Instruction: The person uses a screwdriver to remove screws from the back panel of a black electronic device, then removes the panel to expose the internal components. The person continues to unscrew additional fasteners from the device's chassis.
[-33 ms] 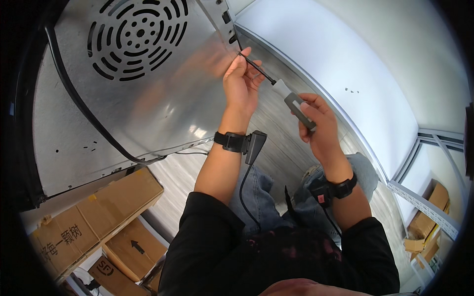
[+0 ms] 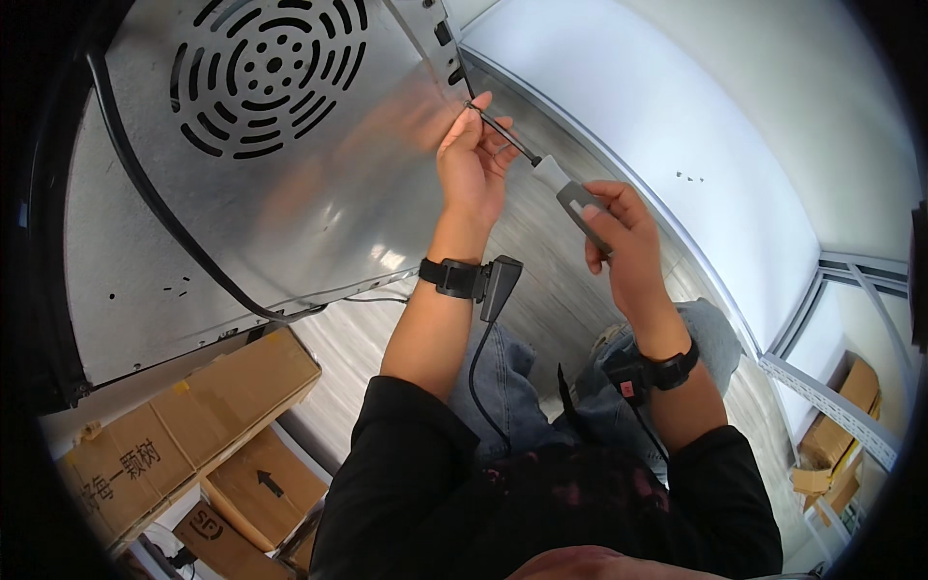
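Observation:
A screwdriver (image 2: 551, 176) with a grey handle and a long dark shaft slants up and left to the edge of a shiny metal panel (image 2: 319, 222). Around its handle my right hand (image 2: 626, 232) is closed, the thumb lying along the grip. At the other end my left hand (image 2: 474, 159) is closed, with thumb and forefinger pinching about the shaft's tip against the panel's edge. Whatever small part sits at the tip is hidden by those fingers. The left hand is mirrored in the panel.
Round vent slots (image 2: 275, 65) pierce the panel, and a thick black cable (image 2: 159, 208) hangs across it. Cardboard boxes (image 2: 193, 416) stand at the lower left. A white panel (image 2: 657, 116) with a metal frame lies to the right. Each wrist wears a strapped device with a wire.
My right thumb and fingers have shifted slightly on the handle, and the screwdriver looks turned a little about its length. The left hand stays in place.

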A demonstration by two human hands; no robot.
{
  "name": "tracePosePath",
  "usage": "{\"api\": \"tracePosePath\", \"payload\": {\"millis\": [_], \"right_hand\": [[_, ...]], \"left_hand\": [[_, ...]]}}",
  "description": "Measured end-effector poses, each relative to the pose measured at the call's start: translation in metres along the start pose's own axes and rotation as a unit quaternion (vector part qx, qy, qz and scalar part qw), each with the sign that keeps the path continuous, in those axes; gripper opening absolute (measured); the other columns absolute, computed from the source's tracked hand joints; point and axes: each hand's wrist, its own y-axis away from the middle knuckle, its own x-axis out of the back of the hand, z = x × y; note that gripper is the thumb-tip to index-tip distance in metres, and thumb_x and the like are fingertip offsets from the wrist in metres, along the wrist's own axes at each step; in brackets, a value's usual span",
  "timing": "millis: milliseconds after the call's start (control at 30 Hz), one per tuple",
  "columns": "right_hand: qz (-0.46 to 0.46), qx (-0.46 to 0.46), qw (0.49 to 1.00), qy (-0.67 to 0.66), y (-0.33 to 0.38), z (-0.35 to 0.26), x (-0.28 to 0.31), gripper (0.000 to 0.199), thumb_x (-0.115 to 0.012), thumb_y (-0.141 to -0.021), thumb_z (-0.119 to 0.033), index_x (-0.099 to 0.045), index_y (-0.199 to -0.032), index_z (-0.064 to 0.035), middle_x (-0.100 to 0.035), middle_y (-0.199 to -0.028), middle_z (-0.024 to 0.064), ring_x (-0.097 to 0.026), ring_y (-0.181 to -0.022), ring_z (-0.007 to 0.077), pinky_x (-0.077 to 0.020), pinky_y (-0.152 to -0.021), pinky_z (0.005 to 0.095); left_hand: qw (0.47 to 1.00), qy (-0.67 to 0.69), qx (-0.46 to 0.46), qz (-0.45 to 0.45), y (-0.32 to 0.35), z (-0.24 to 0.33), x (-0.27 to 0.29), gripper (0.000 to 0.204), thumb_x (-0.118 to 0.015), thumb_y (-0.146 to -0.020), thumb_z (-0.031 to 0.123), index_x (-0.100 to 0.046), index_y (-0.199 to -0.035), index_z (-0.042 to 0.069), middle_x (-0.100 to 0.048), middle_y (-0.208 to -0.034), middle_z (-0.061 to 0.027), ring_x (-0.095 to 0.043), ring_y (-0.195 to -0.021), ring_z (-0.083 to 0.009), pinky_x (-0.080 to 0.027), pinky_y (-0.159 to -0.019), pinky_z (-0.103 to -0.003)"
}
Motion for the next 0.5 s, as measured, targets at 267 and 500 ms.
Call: {"api": "tracePosePath", "payload": {"millis": [267,500], "right_hand": [[0.001,0.088,0.989,0.116,-0.005,0.014,0.002,0.04,-0.066,-0.079,-0.009,-0.053,-0.116,-0.0031,-0.058,-0.097,0.0065,-0.052,-0.075,0.01,-0.0459,-0.061,0.0246],[-0.077,-0.119,0.99,0.002,-0.003,-0.01,0.005,0.038,-0.059,-0.086,-0.017,-0.051,-0.12,-0.0033,-0.06,-0.091,0.0063,-0.056,-0.079,0.0105,-0.0442,-0.051,0.0214]], "left_hand": [[0.996,-0.087,-0.002,0.025,0.001,0.005,-0.005,0.027,-0.056,-0.092,0.019,-0.057,-0.114,0.004,-0.062,-0.087,-0.0049,-0.062,-0.074,-0.0143,-0.053,-0.061,-0.025],[0.997,-0.068,-0.004,0.046,0.004,0.005,-0.007,0.028,-0.057,-0.092,0.019,-0.057,-0.114,0.003,-0.062,-0.087,-0.0048,-0.062,-0.074,-0.0155,-0.053,-0.062,-0.026]]}}
